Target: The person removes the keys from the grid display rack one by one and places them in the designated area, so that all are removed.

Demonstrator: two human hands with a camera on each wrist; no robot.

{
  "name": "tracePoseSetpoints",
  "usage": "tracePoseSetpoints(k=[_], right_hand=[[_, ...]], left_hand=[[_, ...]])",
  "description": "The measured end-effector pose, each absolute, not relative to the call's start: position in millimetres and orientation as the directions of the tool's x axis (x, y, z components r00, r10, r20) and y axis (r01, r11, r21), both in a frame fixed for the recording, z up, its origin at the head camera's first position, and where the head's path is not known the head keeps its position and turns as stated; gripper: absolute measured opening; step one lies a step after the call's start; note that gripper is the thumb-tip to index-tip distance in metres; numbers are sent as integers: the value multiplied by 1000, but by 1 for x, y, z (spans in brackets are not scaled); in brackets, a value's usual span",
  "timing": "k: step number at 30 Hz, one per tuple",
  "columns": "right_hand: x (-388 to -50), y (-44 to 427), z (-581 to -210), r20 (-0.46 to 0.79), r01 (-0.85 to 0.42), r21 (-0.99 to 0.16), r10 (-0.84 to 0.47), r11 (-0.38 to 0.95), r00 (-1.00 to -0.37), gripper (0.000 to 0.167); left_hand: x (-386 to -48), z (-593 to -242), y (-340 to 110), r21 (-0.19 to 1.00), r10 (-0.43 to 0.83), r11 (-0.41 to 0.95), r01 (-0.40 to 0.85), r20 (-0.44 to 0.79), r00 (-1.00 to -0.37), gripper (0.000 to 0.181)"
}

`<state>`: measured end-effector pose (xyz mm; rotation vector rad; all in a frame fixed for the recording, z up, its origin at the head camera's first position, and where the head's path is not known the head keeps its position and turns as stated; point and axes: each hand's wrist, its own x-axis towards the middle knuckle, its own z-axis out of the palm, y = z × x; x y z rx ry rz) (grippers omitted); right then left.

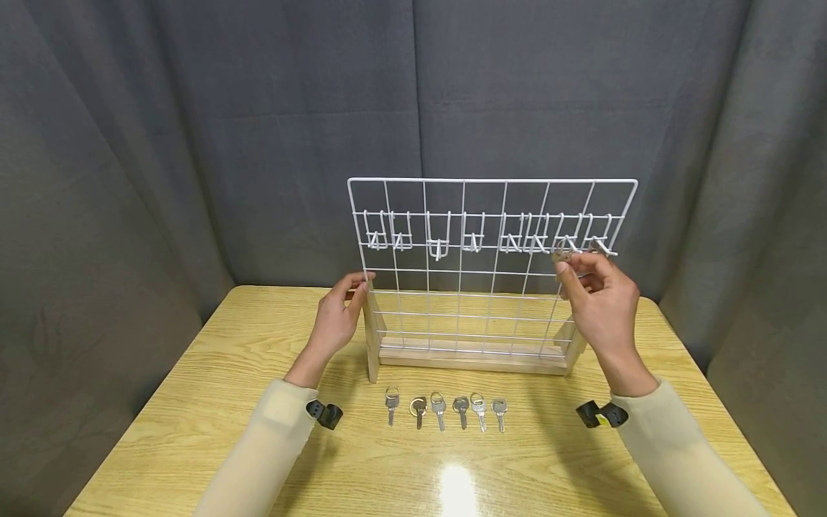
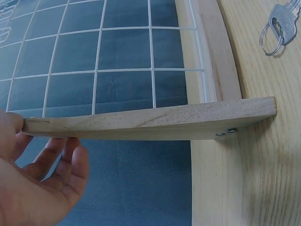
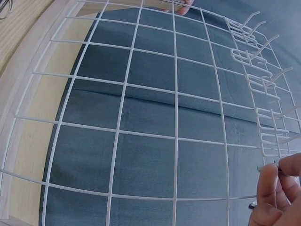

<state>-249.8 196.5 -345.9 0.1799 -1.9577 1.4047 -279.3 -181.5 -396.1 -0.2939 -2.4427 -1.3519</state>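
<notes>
A white wire grid rack (image 1: 460, 272) stands on wooden legs, with a row of white hooks (image 1: 474, 243) across its upper part. My left hand (image 1: 337, 312) grips the top of the left wooden leg (image 2: 141, 120) between thumb and fingers. Up at the right-hand hooks, my right hand (image 1: 604, 301) pinches a key whose ring (image 1: 561, 253) shows beside the second hook from the right; the fingers hide most of the key. Just past those fingers, a small metallic piece (image 3: 253, 205) shows in the right wrist view, its kind unclear.
Several keys with rings, one of them a silver key (image 1: 478, 411), lie in a row on the wooden table (image 1: 213, 402) before the rack. A wooden crossbar (image 1: 472, 359) joins the legs low down. Grey curtains (image 1: 291, 143) surround the table at the back and sides.
</notes>
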Motion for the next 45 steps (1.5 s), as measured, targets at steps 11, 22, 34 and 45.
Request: tracePoseSetpoints(k=[11, 22, 34, 45], right_hand=[[-246, 198, -345, 597, -506, -795, 282, 335, -751, 22], [-236, 200, -342, 598, -527, -798, 282, 290, -750, 20], [-225, 202, -336, 613, -547, -788, 281, 281, -739, 18], [-217, 203, -338, 594, -518, -796, 244, 313, -766, 18]], left_hand=[[-280, -398, -182, 777, 22, 529, 341, 388, -921, 32], [-281, -399, -182, 771, 27, 536, 343, 391, -920, 33], [-280, -396, -182, 774, 24, 534, 342, 390, -921, 32], [-279, -395, -181, 774, 24, 535, 339, 387, -922, 32]])
